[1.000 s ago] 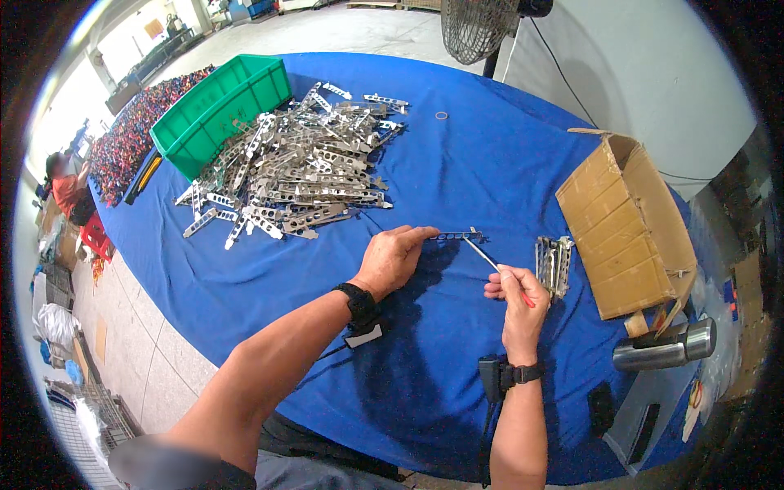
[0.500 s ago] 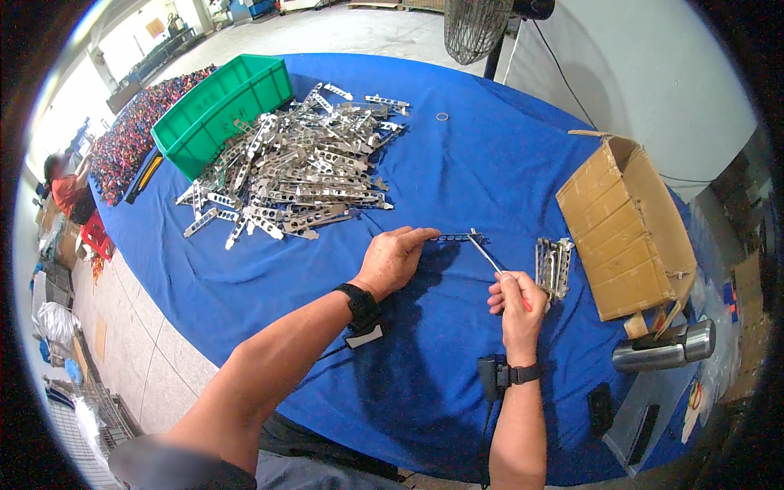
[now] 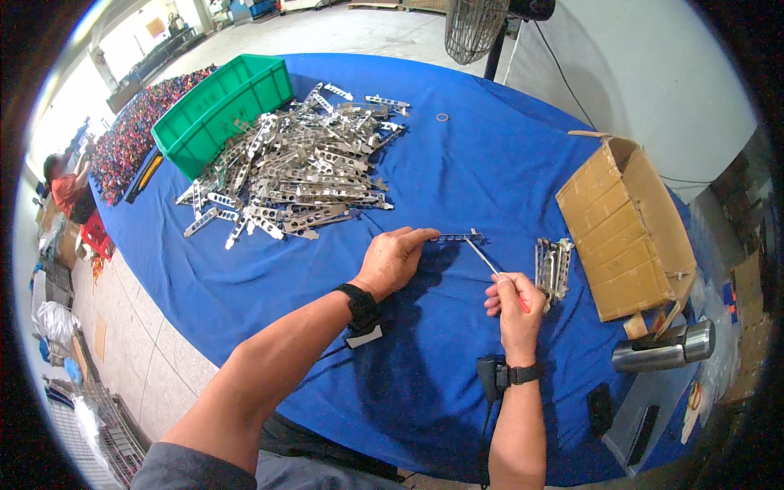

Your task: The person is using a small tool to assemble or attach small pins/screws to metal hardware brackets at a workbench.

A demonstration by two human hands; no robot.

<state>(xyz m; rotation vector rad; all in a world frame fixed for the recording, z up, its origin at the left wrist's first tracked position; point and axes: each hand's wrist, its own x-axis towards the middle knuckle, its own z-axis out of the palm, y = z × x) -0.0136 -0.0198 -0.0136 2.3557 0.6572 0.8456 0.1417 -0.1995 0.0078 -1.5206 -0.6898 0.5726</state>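
My left hand point(image 3: 393, 260) is closed, its fingertips pinching the left end of a flat metal strip with a row of holes point(image 3: 454, 238). The strip lies low over the blue cloth, pointing right. In my right hand point(image 3: 518, 309) is a slim tool with a metal shaft and red handle point(image 3: 487, 260); whether it is a file or a screwdriver does not show. Its tip meets the strip near the right end. A small stack of similar strips point(image 3: 554, 265) lies just right of that hand. Beyond my left hand spreads a large heap of metal strips point(image 3: 306, 163).
A green crate point(image 3: 220, 114) stands behind the heap, near many small coloured pieces point(image 3: 135, 131). To the right are an open cardboard box point(image 3: 608, 233) and a steel flask point(image 3: 663, 347). A fan point(image 3: 475, 31) stands past the far edge. Another person point(image 3: 72, 192) is at far left.
The tool's tip has slid slightly left and down on the strip, and my right hand has shifted a little left with it. My left hand keeps its place.
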